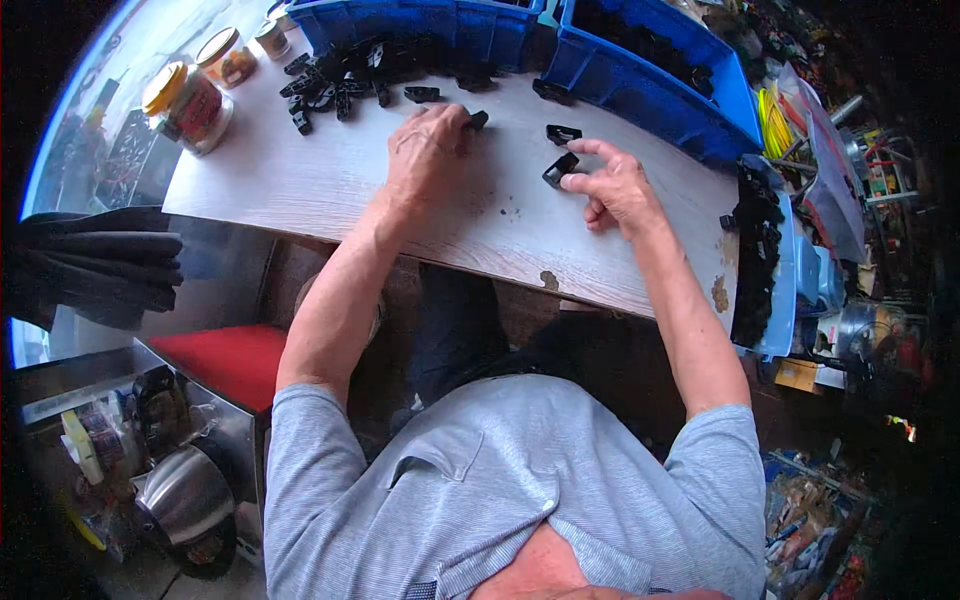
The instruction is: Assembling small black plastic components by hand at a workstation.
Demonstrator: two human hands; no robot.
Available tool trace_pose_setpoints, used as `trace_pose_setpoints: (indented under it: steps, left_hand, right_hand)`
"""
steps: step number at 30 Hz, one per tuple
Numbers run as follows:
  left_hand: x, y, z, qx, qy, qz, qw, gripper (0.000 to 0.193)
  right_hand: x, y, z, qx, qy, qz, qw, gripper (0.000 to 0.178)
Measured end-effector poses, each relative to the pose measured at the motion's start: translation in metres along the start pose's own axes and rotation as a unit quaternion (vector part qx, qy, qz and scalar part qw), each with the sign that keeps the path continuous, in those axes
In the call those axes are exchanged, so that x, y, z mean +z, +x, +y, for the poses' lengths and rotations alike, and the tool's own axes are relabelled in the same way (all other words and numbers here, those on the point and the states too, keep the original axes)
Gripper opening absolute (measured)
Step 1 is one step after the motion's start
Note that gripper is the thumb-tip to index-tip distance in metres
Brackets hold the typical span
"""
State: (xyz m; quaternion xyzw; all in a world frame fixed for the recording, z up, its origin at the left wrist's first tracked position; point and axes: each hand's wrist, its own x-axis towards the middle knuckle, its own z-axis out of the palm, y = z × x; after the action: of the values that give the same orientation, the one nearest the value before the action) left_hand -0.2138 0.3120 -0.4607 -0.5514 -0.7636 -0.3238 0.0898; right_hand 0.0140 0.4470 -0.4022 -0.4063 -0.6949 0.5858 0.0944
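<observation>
No wording can be read anywhere. The yellow-lidded jar (pixel 185 112) on the counter (pixel 280 185) carries a red label (pixel 203 105) (its print too small and blurred to make out), and the tub (pixel 226 60) near it shows an orange-brown patch (pixel 238 68), equally illegible.

The person wears a finely striped grey shirt (pixel 560 450) with short sleeves (pixel 312 440), chest pocket (pixel 445 455), pale button (pixel 549 506) and open collar (pixel 608 553); trousers (pixel 455 308) dark; left hand (pixel 426 150) and right hand (pixel 620 190) bare.
</observation>
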Motion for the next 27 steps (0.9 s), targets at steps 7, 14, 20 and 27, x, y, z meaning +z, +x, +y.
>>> trace_pose_setpoints:
  steps: [7,14,20,27]
  left_hand:
    - [-0.006,-0.008,0.023,0.040,-0.039,-0.026,0.998,0.027]
    - [0.009,-0.016,0.066,0.102,-0.147,-0.029,0.983,0.038]
    - [0.011,0.000,0.072,0.182,-0.123,-0.086,0.972,0.034]
    - [0.018,-0.003,0.060,0.179,-0.195,-0.100,0.959,0.040]
  right_hand:
    - [0.003,0.002,-0.006,0.008,-0.069,-0.014,0.997,0.052]
    - [0.004,0.006,-0.001,0.012,-0.083,-0.002,0.996,0.033]
    - [0.003,0.013,0.013,-0.023,-0.100,0.000,0.995,0.026]
    - [0.004,0.009,0.013,-0.039,-0.082,-0.008,0.996,0.029]
